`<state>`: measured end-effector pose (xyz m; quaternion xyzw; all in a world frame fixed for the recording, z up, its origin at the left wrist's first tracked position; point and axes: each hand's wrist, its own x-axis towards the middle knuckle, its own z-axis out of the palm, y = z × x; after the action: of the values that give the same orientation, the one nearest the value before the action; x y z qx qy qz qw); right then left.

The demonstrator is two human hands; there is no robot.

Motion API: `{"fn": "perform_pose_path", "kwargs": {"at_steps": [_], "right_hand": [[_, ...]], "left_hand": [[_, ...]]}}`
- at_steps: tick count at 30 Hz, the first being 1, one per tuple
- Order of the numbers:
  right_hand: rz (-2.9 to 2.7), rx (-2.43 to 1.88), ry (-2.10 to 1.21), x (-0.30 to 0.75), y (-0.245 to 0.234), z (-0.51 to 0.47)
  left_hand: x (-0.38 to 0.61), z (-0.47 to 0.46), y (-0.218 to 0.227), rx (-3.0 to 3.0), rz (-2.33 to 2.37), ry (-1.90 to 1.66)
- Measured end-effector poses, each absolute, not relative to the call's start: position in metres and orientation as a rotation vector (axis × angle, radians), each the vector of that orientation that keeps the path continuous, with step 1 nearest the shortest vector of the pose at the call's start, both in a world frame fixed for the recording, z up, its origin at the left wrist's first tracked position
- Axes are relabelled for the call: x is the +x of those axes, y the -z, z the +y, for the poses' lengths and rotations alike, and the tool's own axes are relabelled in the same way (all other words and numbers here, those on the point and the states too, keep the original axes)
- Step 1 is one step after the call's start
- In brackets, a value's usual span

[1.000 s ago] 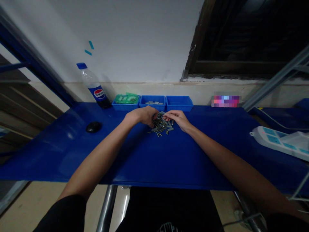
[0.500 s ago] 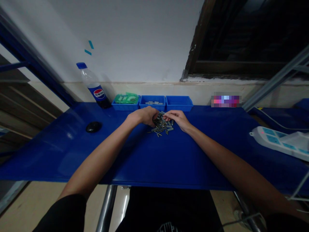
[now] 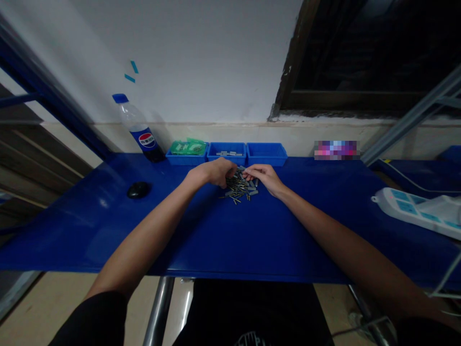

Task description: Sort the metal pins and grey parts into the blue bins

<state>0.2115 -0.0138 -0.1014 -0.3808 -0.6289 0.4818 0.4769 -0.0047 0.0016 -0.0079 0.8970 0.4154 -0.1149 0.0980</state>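
Observation:
On the blue table (image 3: 230,240) lies a loose pile of small metal pins and grey cylindrical pieces (image 3: 237,186). My left hand (image 3: 218,171) arches over the left side of this pile, its thumb and forefinger apart, the other fingers partly hidden. From the right, my right hand (image 3: 264,177) reaches the pile's upper edge with thumb and fingertips pinched together. Whatever sits in that pinch is too small to make out. Just behind the hands stands a blue bin (image 3: 227,145) with several light-coloured cylindrical pieces in it.
Left of the middle bin, another blue bin (image 3: 176,159) holds green packets (image 3: 189,147); a third bin (image 3: 266,153) is on the right. A Pepsi bottle (image 3: 146,138), black mouse (image 3: 138,190), blurred box (image 3: 336,150) and white power strip (image 3: 406,206) are around the table.
My left hand has shifted slightly left at the pile's edge. My right hand keeps its pinch in nearly the same spot.

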Motion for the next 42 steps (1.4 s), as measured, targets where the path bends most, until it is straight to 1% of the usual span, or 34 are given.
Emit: {"fn": "perform_pose_path", "kwargs": {"at_steps": [10, 21, 25, 30, 33, 37, 42], "right_hand": [[-1.548, -0.921, -1.172, 0.213, 0.103, -0.014], [-1.540, -0.900, -1.185, 0.212, 0.100, -0.015], [-1.539, -0.902, -1.189, 0.213, 0.101, -0.014], [-1.539, -0.912, -1.197, 0.213, 0.103, -0.012], [-1.540, -0.914, -1.196, 0.213, 0.103, -0.012], [-1.541, -0.921, -1.186, 0.213, 0.102, -0.013], [-1.544, -0.919, -1.181, 0.212, 0.100, -0.015]], "left_hand": [[-0.010, 0.011, 0.021, 2.619, 1.302, 0.380], [-0.011, -0.006, -0.002, 2.597, 1.346, 0.505], [-0.019, 0.001, -0.009, 2.565, 1.292, 0.291], [-0.025, 0.009, -0.014, 2.552, 1.089, 0.038], [-0.024, 0.010, -0.011, 2.526, 1.059, -0.020], [-0.023, 0.012, -0.005, 2.478, 1.112, -0.069], [-0.024, 0.025, 0.010, 2.344, 1.324, -0.473]]}}
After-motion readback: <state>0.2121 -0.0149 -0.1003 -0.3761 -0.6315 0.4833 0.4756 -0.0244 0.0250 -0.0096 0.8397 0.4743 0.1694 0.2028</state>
